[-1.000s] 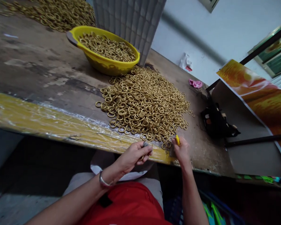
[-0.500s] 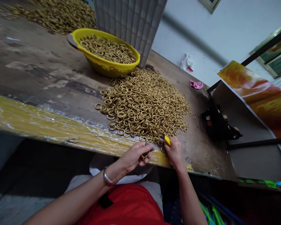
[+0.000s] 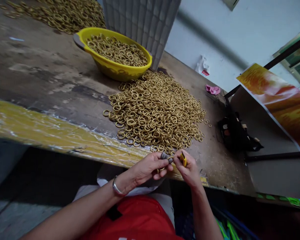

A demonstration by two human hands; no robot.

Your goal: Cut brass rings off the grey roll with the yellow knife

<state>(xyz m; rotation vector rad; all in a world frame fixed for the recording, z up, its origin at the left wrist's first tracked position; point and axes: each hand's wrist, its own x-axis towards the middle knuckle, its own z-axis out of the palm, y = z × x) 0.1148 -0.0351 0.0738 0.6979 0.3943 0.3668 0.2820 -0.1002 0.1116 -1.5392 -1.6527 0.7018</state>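
Observation:
My left hand point(image 3: 151, 166) is closed, with grey covers on its thumb and a fingertip. Several gold rings point(image 3: 160, 170) sit in its curled fingers. One more gold ring point(image 3: 170, 158) is pinched at its fingertips, right up against my right hand. My right hand point(image 3: 188, 168) is closed round a small yellow utility knife point(image 3: 184, 160), its dark pointed tip upward; its fingertips meet the pinched ring. Just beyond both hands spreads a large heap of gold rings point(image 3: 157, 110) on the table.
A yellow basin point(image 3: 120, 71) full of rings stands behind the heap, beside a tall grey ribbed stack point(image 3: 140, 26). Another ring pile point(image 3: 72, 15) lies far left. On the right are a pink cloth point(image 3: 212, 89), a black bag point(image 3: 236, 135) and a printed sheet point(image 3: 275, 93). Yellow tape point(image 3: 52, 128) covers the table's front edge.
Both hands have come together at the table's front edge and a ring shows between their fingertips. The knife has turned from pointing left to pointing upward in my right hand.

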